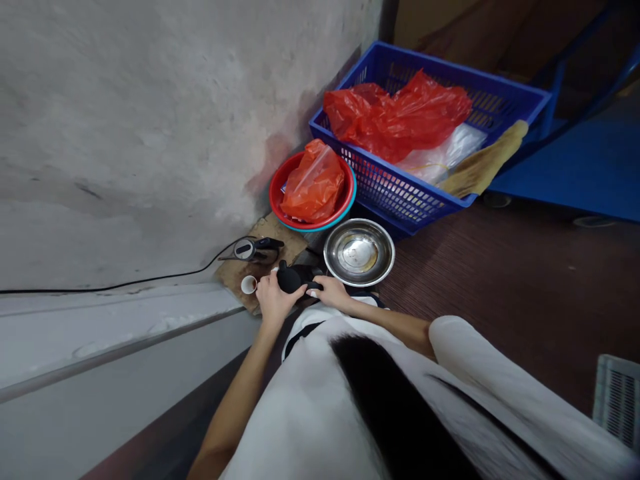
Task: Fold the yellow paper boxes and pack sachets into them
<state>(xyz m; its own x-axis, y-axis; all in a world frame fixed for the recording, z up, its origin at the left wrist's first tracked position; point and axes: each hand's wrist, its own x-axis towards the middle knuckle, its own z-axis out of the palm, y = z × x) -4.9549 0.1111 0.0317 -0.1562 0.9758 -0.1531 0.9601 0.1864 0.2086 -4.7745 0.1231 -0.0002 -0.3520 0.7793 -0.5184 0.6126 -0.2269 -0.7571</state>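
Note:
A black lidded jug (290, 277), perhaps a thermos pot, is between my two hands close to my knees. My left hand (273, 298) is closed around the near side of its round top, thumb lying along the rim. The jug's handle points right, and my right hand (330, 293) grips it. Left of the jug, a small white cup (249, 285) with a brown trace inside stands on a piece of cardboard (235, 272). Behind the cup is a silver kettle (244, 249) with a black handle. My hands hide the jug's lower part.
A steel basin (359, 253) sits to the right. Behind it are stacked red and teal basins (275, 203) holding an orange plastic bag (315, 183). A blue crate (400, 193) contains red and clear bags. A black cord (150, 277) runs along the wall (125, 133) at left.

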